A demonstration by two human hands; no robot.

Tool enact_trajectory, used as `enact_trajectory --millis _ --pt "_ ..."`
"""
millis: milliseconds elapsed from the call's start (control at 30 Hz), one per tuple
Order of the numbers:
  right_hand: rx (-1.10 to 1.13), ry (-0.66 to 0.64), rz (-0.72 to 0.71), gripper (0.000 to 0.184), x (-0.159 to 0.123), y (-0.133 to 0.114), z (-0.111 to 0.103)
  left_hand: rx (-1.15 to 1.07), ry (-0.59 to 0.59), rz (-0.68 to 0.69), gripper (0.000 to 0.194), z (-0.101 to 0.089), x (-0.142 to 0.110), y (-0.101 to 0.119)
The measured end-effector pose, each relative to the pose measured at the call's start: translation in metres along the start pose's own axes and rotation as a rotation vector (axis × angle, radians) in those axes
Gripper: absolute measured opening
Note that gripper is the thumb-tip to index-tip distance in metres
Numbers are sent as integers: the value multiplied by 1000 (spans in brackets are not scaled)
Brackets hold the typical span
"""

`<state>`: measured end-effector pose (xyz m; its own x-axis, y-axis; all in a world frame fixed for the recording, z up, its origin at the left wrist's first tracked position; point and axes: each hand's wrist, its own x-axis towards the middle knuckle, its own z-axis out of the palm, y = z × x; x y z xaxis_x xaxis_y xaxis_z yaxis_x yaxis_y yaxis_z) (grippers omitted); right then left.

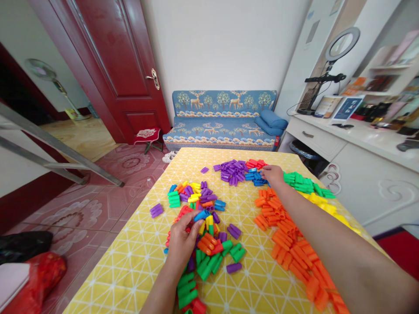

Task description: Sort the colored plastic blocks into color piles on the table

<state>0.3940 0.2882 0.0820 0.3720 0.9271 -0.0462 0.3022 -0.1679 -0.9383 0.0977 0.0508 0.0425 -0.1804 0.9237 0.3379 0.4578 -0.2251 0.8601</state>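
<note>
My left hand (183, 231) pinches a blue plastic block (202, 215) of joined tubes between thumb and fingers. It is above a mixed pile of similar blocks, with red blocks (183, 213) beside the fingers and green blocks (209, 264) nearer me. Farther off, my right hand (273, 174) reaches to the right edge of a small group of blue blocks (252, 176). Its fingers are drawn together, and what they hold, if anything, is hidden.
Sorted piles lie on the yellow tablecloth (131, 257): purple blocks (233, 171), red blocks (255, 163), green blocks (303, 182), yellow blocks (322, 203) and orange blocks (294, 248). Beyond the table stands a blue sofa (222, 126); a white dresser (363, 157) is on the right.
</note>
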Motion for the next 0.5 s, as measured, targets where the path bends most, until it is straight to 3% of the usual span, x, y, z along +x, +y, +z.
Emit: enact_trajectory --millis 133,200,233,300,400,500 --pt "10 -232 -169 15 -75 -12 15 28 -67 131 24 -3 1 9" --pt "16 -437 -246 17 -128 -13 24 33 -100 160 24 -4 1 11" --pt "18 -614 -347 21 -153 -12 27 38 -113 168 25 -4 1 11" --pt "1 -778 -510 23 -195 -7 32 53 -117 169 24 -3 0 9" --pt "-36 -755 -643 16 -227 3 35 75 -102 146 23 0 -2 3" --pt "-26 -690 -650 8 -228 10 34 80 -117 143 21 2 -3 0"
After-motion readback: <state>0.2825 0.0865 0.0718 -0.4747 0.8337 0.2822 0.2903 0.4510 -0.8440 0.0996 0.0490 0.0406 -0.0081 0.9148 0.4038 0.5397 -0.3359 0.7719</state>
